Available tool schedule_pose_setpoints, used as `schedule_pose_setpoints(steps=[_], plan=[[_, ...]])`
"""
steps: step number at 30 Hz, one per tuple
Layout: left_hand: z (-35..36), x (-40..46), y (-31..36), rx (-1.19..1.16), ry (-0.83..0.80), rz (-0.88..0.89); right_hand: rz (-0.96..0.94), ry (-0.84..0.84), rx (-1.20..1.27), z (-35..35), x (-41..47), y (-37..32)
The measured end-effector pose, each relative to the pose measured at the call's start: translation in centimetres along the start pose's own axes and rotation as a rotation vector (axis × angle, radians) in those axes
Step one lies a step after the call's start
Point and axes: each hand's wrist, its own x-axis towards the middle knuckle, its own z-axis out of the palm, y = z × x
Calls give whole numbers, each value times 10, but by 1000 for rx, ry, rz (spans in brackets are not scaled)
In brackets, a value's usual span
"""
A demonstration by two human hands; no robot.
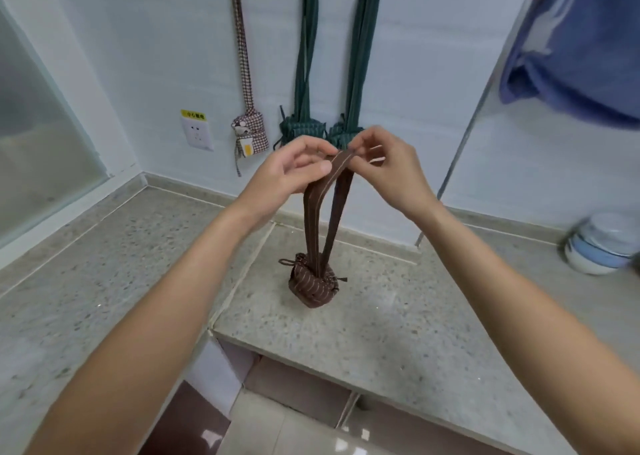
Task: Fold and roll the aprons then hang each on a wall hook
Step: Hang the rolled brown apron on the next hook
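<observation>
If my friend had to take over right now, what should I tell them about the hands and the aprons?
Both hands pinch the top of the brown apron's strap loop: left hand on the near side, right hand on the far side.
The brown striped apron is already rolled into a bundle and hangs from the strap, at or just above the stone counter.
Done: a checked apron and two green aprons hang rolled up against the wall.
Left: lift the brown one and hang its loop on a wall hook. The hooks are out of view above.
</observation>
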Motion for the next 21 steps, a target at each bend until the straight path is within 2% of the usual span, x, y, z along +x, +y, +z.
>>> schedule_pose_setpoints(steps=[3,5,8,11,14,16,19,21], plan=[[14,24,10,11,-9,-36,48,16,-26,-25,17,-2],[24,48,20,20,-24,-12,99,-16,64,-42,31,-3],[34,80,30,31,-23,62,126,-74,222,-62,49,-2],[43,114,36,5,17,144,158,-38,389,-83,64,0],[48,141,37,20,39,227,157,-5,360,-99,74,-1],[51,161,33,111,59,304,107,14,315,-108,85,1],[53,196,31,433,189,470,20,81,224,-122,111,0],[55,216,31,567,260,572,-11,141,188,-128,128,-3]])
